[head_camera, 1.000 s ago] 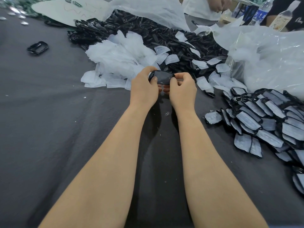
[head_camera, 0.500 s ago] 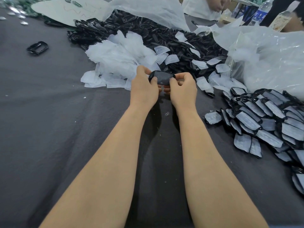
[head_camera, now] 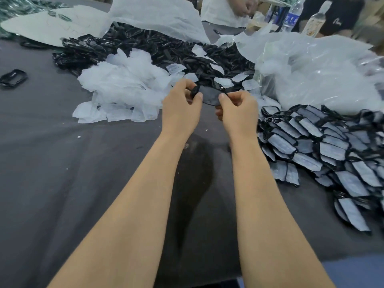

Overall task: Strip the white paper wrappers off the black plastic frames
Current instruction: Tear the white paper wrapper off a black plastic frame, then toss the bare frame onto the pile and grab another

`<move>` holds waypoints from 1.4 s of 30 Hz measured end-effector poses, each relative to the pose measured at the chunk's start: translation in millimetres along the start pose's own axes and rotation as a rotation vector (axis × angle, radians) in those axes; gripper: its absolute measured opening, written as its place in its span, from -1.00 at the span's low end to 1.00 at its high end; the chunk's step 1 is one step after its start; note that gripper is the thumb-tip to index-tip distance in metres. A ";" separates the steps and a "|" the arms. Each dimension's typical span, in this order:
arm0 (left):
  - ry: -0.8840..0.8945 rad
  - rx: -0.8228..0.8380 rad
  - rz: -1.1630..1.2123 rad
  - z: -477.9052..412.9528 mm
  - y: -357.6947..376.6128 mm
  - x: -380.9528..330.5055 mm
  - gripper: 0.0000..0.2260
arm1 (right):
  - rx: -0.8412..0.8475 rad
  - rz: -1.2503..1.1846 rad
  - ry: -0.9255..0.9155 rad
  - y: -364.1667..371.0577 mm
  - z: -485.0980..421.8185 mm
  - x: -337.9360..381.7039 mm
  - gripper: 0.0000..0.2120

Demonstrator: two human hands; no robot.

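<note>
Above the dark grey table (head_camera: pixel 62 183) my left hand (head_camera: pixel 181 107) and my right hand (head_camera: pixel 238 110) hold one black plastic frame (head_camera: pixel 208 95) between them, each pinching an end with thumb and fingers. Whether paper still covers this frame I cannot tell. A pile of frames still in white paper wrappers (head_camera: pixel 324 142) lies at the right. Stripped white wrappers (head_camera: pixel 122 88) are heaped to the left of my hands. A big heap of bare black frames (head_camera: pixel 158 48) lies behind.
A single black frame (head_camera: pixel 13 77) lies alone at the far left. Clear plastic bags (head_camera: pixel 315 69) rise at the back right, a white sheet (head_camera: pixel 153 15) at the back. Another person (head_camera: pixel 232 9) stands across the table near bottles (head_camera: pixel 292 15).
My hands have moved slightly apart and the frame between them has tilted. The camera view has shifted a little.
</note>
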State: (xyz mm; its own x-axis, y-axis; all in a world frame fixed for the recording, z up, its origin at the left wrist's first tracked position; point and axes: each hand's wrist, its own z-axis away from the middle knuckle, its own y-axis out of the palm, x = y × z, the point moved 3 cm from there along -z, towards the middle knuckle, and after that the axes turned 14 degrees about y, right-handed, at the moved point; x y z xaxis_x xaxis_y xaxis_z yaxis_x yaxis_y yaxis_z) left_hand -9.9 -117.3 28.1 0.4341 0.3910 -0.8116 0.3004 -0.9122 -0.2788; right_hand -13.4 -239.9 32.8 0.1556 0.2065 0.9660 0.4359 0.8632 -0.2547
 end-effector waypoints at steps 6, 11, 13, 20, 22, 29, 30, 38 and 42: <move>0.050 0.245 -0.004 4.2 79.1 -40.9 -0.84 | -0.359 0.210 -0.046 -91.9 -15.4 -7.9 -0.93; 0.138 0.370 -0.173 20.0 135.9 -68.4 -0.79 | -0.539 0.359 -0.001 -141.3 -18.6 -27.8 -0.86; 0.172 0.414 -0.361 23.6 149.2 -70.2 -0.76 | -0.569 0.438 0.045 -147.5 -19.2 -33.5 -0.86; 0.038 0.229 -0.063 8.3 129.6 -56.6 -0.75 | -0.633 0.474 -0.075 -117.5 -12.6 -16.6 -0.79; -0.017 0.101 0.032 -1.5 104.8 -46.5 -0.80 | -0.536 0.426 -0.157 -89.8 -10.6 -5.4 -0.83; -0.136 -0.167 0.066 -19.3 4.3 9.1 -0.85 | 0.053 0.494 -0.183 38.7 -0.2 10.7 -0.79; -0.144 -0.209 0.055 -20.5 -10.9 15.7 -0.85 | 0.106 0.507 -0.179 55.8 3.8 11.1 -0.79; -0.205 -0.548 0.132 -28.9 -107.8 48.7 -0.79 | 0.278 0.416 -0.253 152.8 36.5 29.5 -0.74; -0.194 -0.669 0.071 -32.0 -138.0 62.1 -0.83 | 0.263 0.331 -0.370 184.9 50.5 45.2 -0.74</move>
State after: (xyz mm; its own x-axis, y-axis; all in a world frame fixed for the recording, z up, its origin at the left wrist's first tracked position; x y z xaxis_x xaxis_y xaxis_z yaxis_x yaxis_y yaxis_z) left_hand 2.7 36.8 32.7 0.3312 0.2479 -0.9104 0.7625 -0.6386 0.1035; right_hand 29.4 -47.7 31.6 -0.0954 0.5931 0.7994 0.1739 0.8007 -0.5733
